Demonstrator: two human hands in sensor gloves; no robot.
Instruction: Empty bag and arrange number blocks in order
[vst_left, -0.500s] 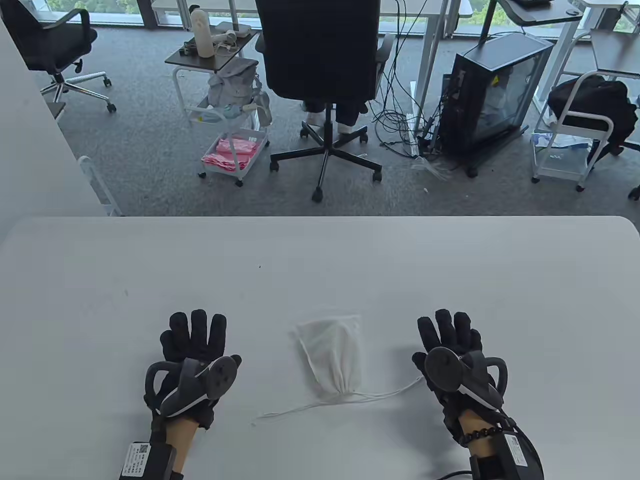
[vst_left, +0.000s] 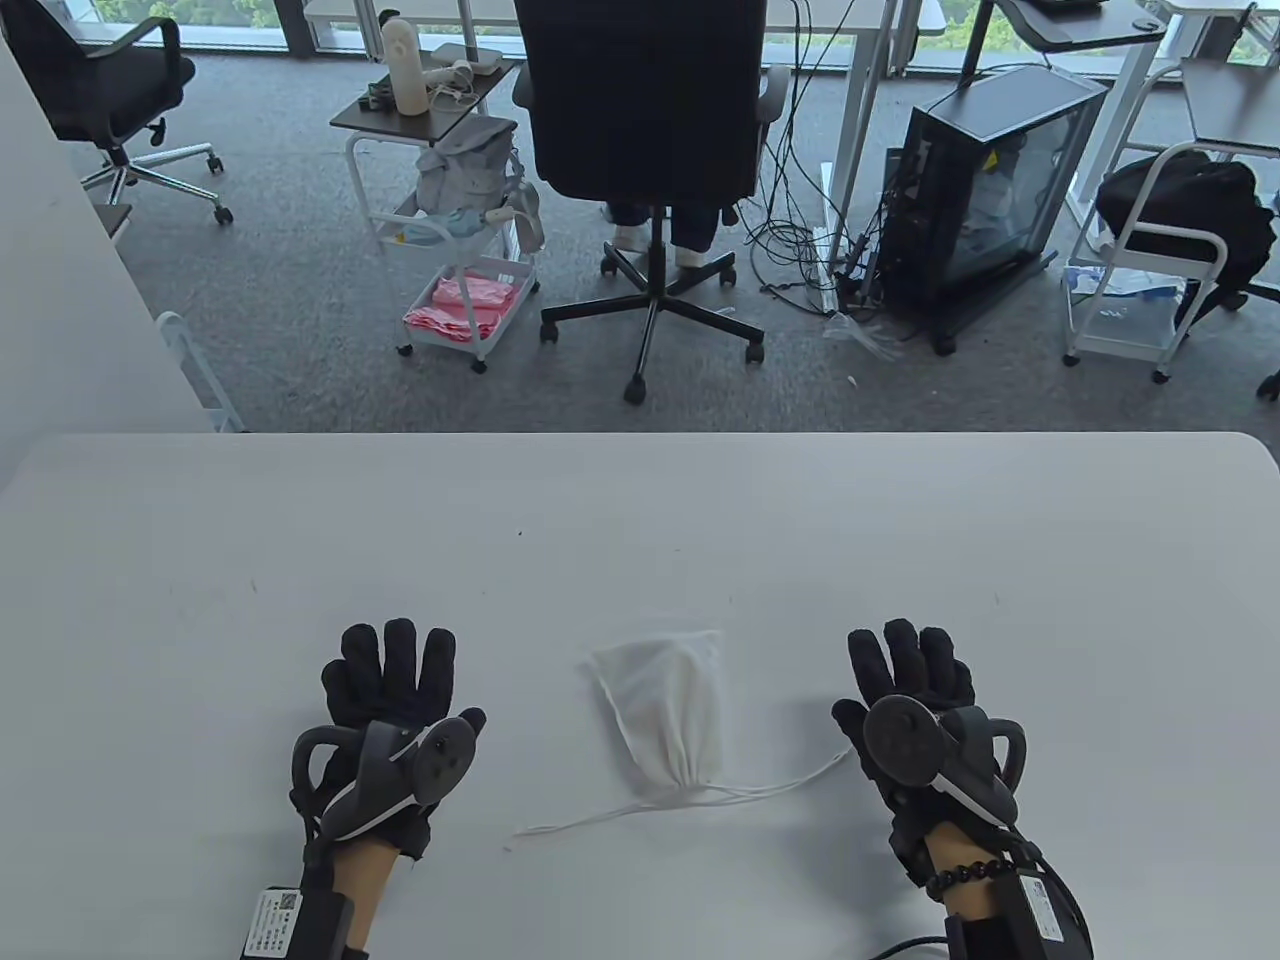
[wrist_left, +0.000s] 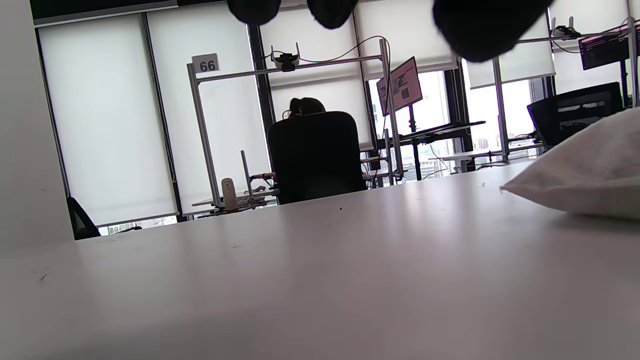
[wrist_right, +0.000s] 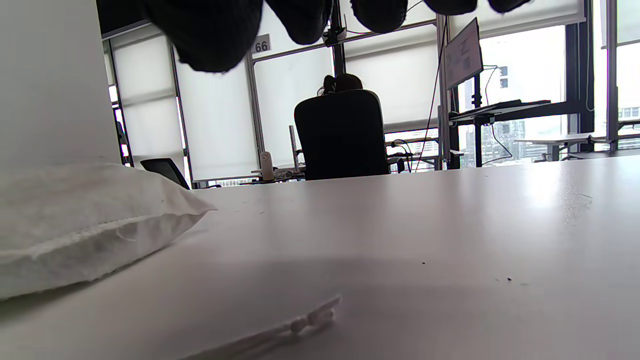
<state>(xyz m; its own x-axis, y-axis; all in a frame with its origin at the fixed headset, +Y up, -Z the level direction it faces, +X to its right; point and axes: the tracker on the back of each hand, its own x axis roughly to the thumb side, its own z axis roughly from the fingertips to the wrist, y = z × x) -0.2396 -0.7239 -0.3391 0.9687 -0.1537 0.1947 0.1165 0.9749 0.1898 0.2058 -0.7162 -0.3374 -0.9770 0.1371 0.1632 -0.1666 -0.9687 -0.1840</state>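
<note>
A white drawstring bag (vst_left: 665, 710) lies on the white table (vst_left: 640, 520), its cinched neck toward the front edge and its cords (vst_left: 600, 815) trailing to both sides. It also shows in the left wrist view (wrist_left: 585, 170) and the right wrist view (wrist_right: 80, 225). My left hand (vst_left: 390, 675) rests flat and open on the table left of the bag, holding nothing. My right hand (vst_left: 905, 670) rests flat and open right of the bag, holding nothing; one cord end (wrist_right: 310, 317) lies near it. No number blocks show; the bag hides its contents.
The table's far edge (vst_left: 640, 435) runs across the middle of the table view. Beyond it stand a black office chair (vst_left: 650, 150), a small cart (vst_left: 450, 230) and a computer case (vst_left: 990, 180) on the floor.
My right hand has shifted slightly right and toward the front edge. The left hand and the bag have not moved.
</note>
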